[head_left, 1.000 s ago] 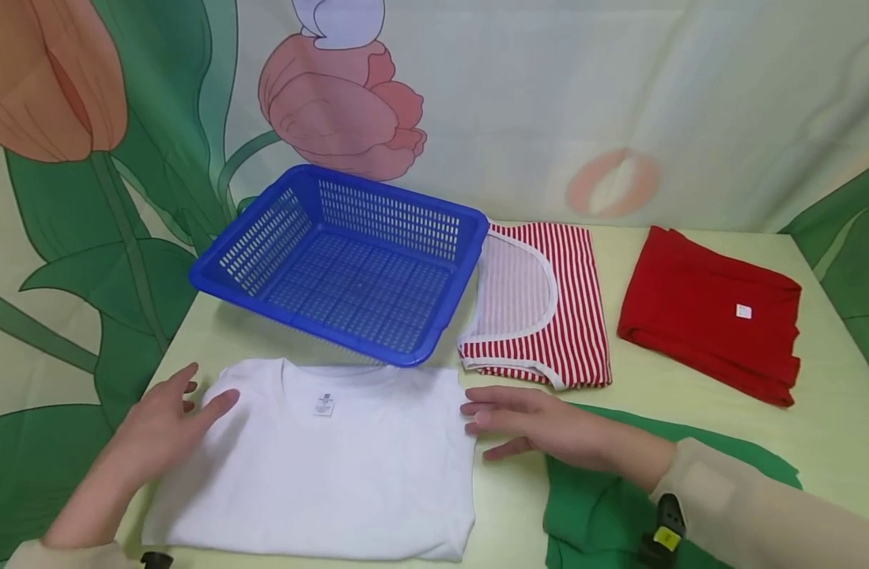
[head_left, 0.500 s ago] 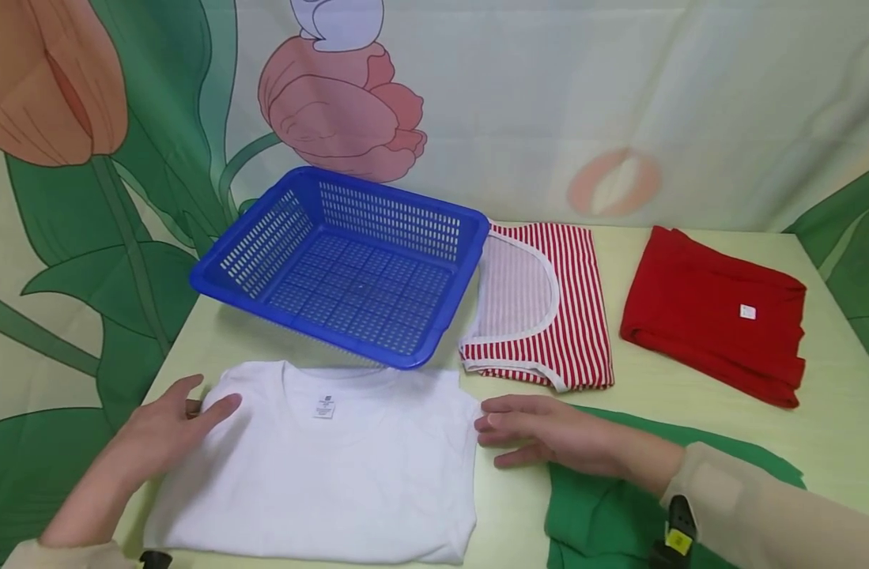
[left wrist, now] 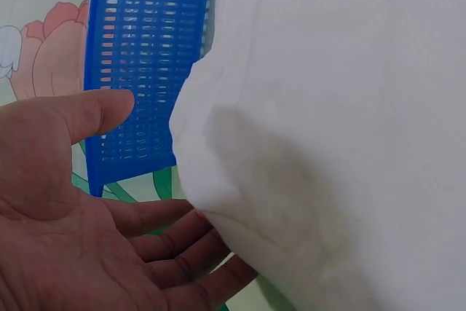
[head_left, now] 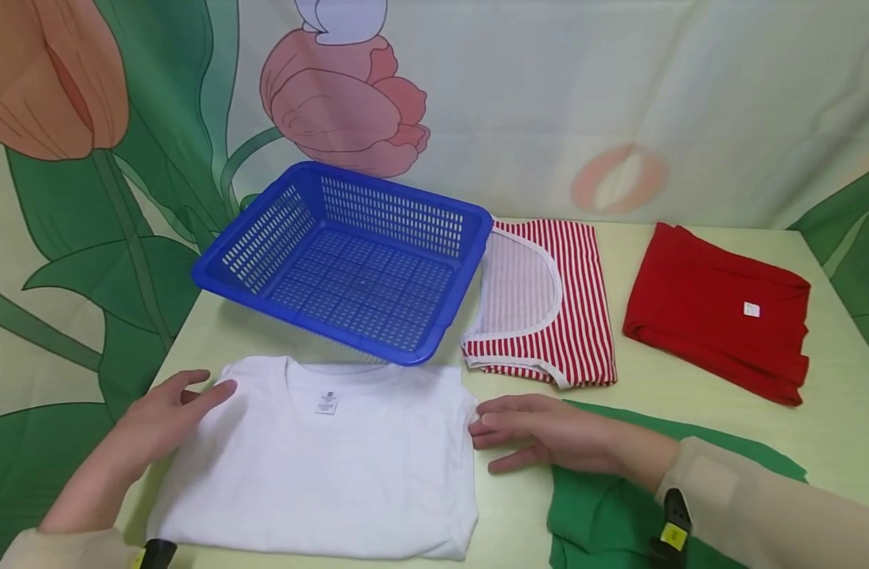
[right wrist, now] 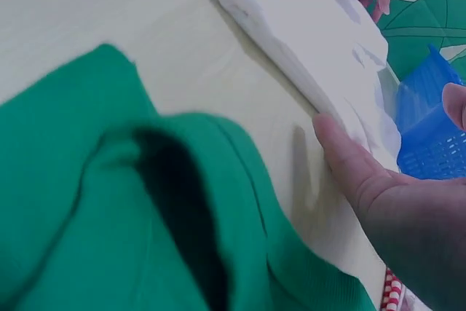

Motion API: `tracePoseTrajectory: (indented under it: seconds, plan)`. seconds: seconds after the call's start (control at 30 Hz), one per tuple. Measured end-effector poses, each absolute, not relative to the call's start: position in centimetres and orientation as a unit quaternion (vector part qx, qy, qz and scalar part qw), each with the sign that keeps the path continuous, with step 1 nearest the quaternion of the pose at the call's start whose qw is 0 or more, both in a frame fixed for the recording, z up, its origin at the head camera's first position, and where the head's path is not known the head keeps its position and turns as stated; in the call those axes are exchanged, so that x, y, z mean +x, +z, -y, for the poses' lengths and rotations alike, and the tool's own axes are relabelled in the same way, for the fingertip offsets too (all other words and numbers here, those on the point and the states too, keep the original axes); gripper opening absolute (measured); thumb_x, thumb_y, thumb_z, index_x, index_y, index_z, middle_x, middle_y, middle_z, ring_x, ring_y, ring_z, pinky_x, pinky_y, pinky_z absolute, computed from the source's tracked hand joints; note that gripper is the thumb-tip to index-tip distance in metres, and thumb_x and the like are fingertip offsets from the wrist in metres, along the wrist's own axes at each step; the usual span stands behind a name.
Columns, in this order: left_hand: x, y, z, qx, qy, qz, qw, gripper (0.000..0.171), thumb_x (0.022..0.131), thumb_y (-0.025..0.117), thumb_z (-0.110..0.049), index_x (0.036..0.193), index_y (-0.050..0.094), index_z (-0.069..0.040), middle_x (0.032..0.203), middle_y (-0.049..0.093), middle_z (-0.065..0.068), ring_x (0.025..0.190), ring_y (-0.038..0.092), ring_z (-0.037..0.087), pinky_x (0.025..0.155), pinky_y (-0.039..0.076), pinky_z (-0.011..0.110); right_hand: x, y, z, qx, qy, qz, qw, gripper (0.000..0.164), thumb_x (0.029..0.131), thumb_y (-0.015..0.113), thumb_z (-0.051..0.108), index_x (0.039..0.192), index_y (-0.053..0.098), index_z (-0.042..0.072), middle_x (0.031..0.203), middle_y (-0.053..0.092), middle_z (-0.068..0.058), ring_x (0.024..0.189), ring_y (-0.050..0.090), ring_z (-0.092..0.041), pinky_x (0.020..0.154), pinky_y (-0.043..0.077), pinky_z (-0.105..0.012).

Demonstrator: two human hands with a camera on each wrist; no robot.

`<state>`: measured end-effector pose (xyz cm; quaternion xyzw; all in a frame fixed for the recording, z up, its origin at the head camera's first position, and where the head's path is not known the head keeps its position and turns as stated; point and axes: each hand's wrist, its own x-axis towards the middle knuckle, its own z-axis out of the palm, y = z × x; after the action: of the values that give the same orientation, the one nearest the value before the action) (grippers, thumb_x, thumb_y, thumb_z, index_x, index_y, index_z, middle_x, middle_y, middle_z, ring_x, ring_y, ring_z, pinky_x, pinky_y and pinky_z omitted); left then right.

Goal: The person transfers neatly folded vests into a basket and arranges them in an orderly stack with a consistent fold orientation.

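Observation:
A folded white T-shirt (head_left: 349, 474) lies at the front left with its neck label facing up. My left hand (head_left: 160, 419) is at the shirt's left edge, thumb raised and apart from the fingers. In the left wrist view, the fingertips of the left hand (left wrist: 95, 245) go partly out of sight behind the shirt's edge (left wrist: 349, 92). Across from it, my right hand (head_left: 548, 435) has its loosely bent fingers right at the shirt's right edge. Below the right forearm lies a green garment (head_left: 598, 506), partly covered by the sleeve.
Behind the T-shirt stands a blue plastic basket (head_left: 356, 269), its front rim overlapping the collar in the head view. Beside the basket lies a folded red-striped top (head_left: 583, 316). Farther right is a folded red garment (head_left: 712, 316). A printed curtain (head_left: 505, 103) closes off the back.
My right hand has shifted slightly down and its fingers have come to the shirt's right edge. The left hand has settled a little closer to the left edge. The clothes and basket stay put.

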<state>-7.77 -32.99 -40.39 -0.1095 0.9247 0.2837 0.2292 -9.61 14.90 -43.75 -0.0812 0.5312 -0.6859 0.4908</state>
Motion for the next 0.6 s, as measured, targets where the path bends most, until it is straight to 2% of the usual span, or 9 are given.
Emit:
tracePoseTrajectory:
  seconds: [0.2,0.33,0.43,0.6]
  plan:
    - [-8.0,-40.5,33.0,-0.117,0.296,-0.92,0.229,0.089,0.089,0.037,-0.072,0.138,0.029,0.002,0.133,0.032,0.028,0.116,0.037,0.042,0.089,0.04,0.052,-9.3,-43.8,-14.6,-0.06,-0.694,-0.524,0.491,0.054,0.094,0.059,0.027,0.132,0.037,-0.006,0.128,0.047,-0.018,0.12,0.045,-0.032,0.093,0.04,-0.046]
    - [-8.0,-40.6,33.2,-0.114,0.303,-0.918,0.228,0.088,0.089,0.036,-0.071,0.135,0.034,0.005,0.134,0.033,0.027,0.117,0.037,0.042,0.091,0.038,0.054,-9.0,-43.8,-14.4,-0.056,-0.7,-0.514,0.492,0.049,0.094,0.058,0.024,0.128,0.041,-0.007,0.128,0.048,-0.019,0.12,0.045,-0.032,0.094,0.039,-0.048]
    - [-8.1,-40.8,33.4,-0.115,0.309,-0.915,0.235,0.09,0.09,0.036,-0.071,0.134,0.033,0.007,0.134,0.032,0.029,0.118,0.036,0.044,0.092,0.037,0.055,-8.9,-43.8,-14.0,-0.044,-0.701,-0.514,0.493,0.049,0.094,0.058,0.025,0.128,0.042,-0.007,0.127,0.048,-0.019,0.119,0.046,-0.031,0.094,0.039,-0.048]
    - [-8.6,-41.1,33.7,-0.131,0.336,-0.895,0.262,0.098,0.089,0.035,-0.073,0.137,0.024,0.012,0.139,0.024,0.031,0.123,0.03,0.046,0.094,0.035,0.055,-8.6,-44.0,-13.5,-0.02,-0.702,-0.513,0.494,0.046,0.094,0.058,0.024,0.125,0.045,-0.007,0.123,0.051,-0.018,0.115,0.049,-0.03,0.094,0.039,-0.047]
